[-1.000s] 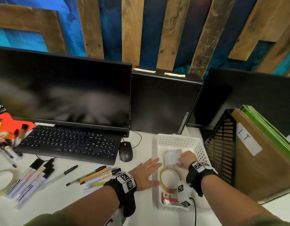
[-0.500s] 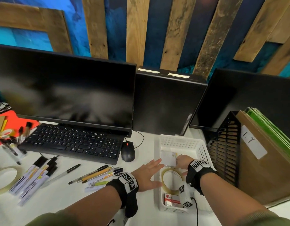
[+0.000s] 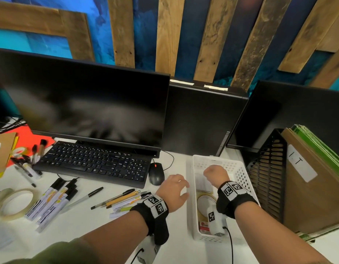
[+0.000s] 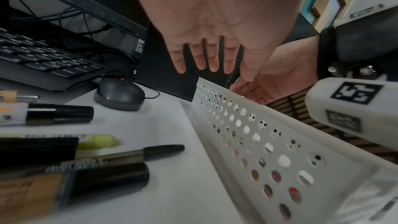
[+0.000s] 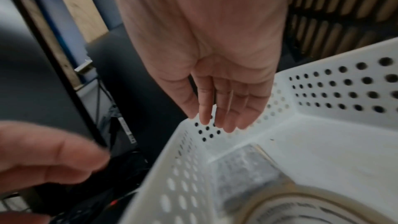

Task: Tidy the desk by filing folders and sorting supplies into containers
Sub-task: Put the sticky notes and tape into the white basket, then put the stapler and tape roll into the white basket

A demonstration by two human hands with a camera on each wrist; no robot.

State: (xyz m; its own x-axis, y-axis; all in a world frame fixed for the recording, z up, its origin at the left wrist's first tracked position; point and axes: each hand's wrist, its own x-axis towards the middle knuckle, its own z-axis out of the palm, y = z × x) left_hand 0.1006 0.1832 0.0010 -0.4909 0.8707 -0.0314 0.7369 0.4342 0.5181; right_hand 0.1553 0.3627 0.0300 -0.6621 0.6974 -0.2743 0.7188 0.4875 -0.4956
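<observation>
A white perforated basket [image 3: 239, 168] stands right of the mouse. Inside it lie a tape roll [image 3: 204, 201], a clear packet [image 3: 202, 182] and a small red-labelled box [image 3: 204, 226]. My right hand [image 3: 215, 173] hovers over the basket's far half. In the right wrist view its fingers [image 5: 217, 117] hang straight down with nothing in them, above the packet [image 5: 243, 164] and tape roll [image 5: 301, 207]. My left hand [image 3: 175, 188] floats just outside the basket's left wall [image 4: 258, 134], its fingers [image 4: 206, 60] spread, relaxed and empty.
Pens [image 3: 122, 199] and markers [image 3: 52, 202] lie left of my left hand, and another tape roll [image 3: 12, 204] sits farther left. Keyboard [image 3: 92, 162], mouse [image 3: 156, 174] and monitor [image 3: 84, 107] are behind. A black file holder [image 3: 265, 180] with labelled folders [image 3: 307, 187] flanks the basket's right side.
My right hand has let go of the packet inside the basket and risen above it. My left hand has come off the basket's left wall and its fingers have relaxed.
</observation>
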